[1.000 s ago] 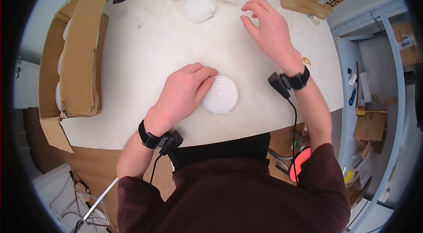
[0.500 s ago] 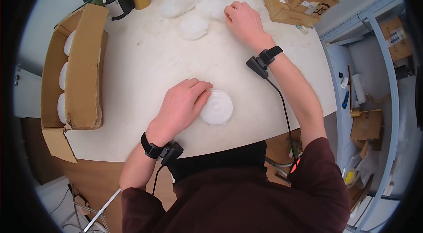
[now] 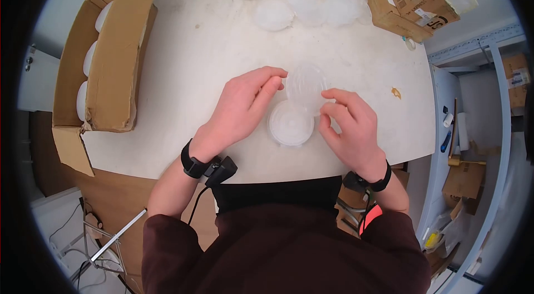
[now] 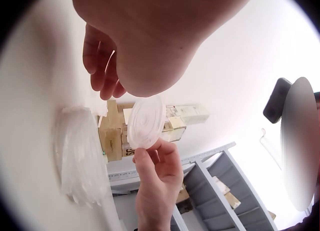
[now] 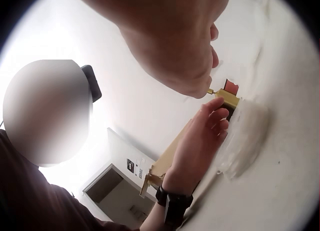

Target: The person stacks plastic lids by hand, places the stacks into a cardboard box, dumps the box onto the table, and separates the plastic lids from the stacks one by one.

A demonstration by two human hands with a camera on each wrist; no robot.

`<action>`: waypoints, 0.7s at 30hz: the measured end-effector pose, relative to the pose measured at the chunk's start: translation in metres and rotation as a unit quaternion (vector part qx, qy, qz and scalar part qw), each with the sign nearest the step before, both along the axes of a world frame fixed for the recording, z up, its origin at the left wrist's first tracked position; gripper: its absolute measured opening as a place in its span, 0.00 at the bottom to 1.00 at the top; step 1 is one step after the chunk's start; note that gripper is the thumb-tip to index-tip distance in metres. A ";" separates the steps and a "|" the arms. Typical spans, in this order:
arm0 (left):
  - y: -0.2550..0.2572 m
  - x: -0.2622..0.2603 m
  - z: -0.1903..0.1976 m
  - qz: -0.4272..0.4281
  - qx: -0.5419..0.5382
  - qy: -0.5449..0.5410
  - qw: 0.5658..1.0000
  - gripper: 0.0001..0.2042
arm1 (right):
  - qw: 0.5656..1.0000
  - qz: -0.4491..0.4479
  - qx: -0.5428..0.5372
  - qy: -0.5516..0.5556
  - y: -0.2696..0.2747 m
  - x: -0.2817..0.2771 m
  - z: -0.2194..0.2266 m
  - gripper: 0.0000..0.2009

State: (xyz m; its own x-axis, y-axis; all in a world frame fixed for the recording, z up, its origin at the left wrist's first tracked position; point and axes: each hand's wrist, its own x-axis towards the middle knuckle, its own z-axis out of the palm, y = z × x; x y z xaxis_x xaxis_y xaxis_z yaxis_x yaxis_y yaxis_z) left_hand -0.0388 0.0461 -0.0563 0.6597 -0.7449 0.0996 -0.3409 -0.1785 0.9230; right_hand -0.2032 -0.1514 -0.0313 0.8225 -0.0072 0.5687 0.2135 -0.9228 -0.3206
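Observation:
My right hand (image 3: 353,135) pinches a thin, clear round plastic lid (image 3: 306,85) at its edge between thumb and fingers. The lid is tilted up, its ringed face showing in the left wrist view, above the far side of a white round disc (image 3: 291,130) with concentric rings that lies on the table. My left hand (image 3: 242,102) hovers left of both, fingers loosely bent and thumb near the index finger; its fingertips are right by the lid's left edge and nothing shows in its grasp.
A pile of clear round lids (image 3: 311,2) lies at the back of the table (image 3: 194,83). To the left stands a long open cardboard box (image 3: 114,66) holding several white round items. Cardboard boxes (image 3: 414,2) sit back right, with a blue-grey shelf (image 3: 498,99) beyond the table's right edge.
My right hand went to the pile at the back and has come to the front with a clear lid. My left hand has lifted away from the white disc's edge.

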 end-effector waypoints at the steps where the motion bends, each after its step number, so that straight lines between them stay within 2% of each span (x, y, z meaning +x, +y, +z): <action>1: 0.000 0.002 0.004 -0.002 0.003 0.002 1.000 0.12 | 1.000 -0.002 0.003 0.002 0.004 -0.005 -0.003 0.13; 3: 0.004 0.003 0.008 -0.031 -0.010 0.113 0.993 0.13 | 0.999 -0.008 0.033 0.019 0.015 -0.016 -0.011 0.13; 7: 0.003 -0.001 0.012 -0.047 0.009 0.084 0.995 0.13 | 0.996 -0.023 0.078 0.034 0.028 -0.032 -0.025 0.14; 9: 0.005 0.002 0.014 -0.081 0.006 0.162 0.983 0.13 | 0.994 -0.049 0.091 0.032 0.028 -0.041 -0.024 0.15; 13: 0.004 0.001 0.015 -0.077 -0.003 0.196 0.977 0.13 | 0.985 -0.046 0.162 -0.027 0.040 -0.045 -0.030 0.21; 15: 0.005 0.003 0.010 -0.066 -0.035 0.196 0.978 0.14 | 0.966 -0.049 0.250 -0.037 0.047 -0.048 -0.035 0.29; 16: 0.005 0.003 0.009 -0.066 -0.033 0.199 0.977 0.14 | 0.966 -0.050 0.252 -0.034 0.048 -0.051 -0.041 0.29; 18: 0.004 0.003 0.009 -0.081 -0.053 0.210 0.973 0.14 | 0.944 -0.013 0.328 0.019 0.048 -0.059 -0.052 0.35; 19: 0.004 0.003 0.011 -0.083 -0.052 0.214 0.972 0.14 | 0.944 -0.016 0.329 0.022 0.049 -0.060 -0.052 0.35; 21: 0.004 0.002 0.015 -0.072 -0.027 0.234 0.969 0.14 | 0.907 -0.013 0.419 0.034 0.053 -0.060 -0.049 0.36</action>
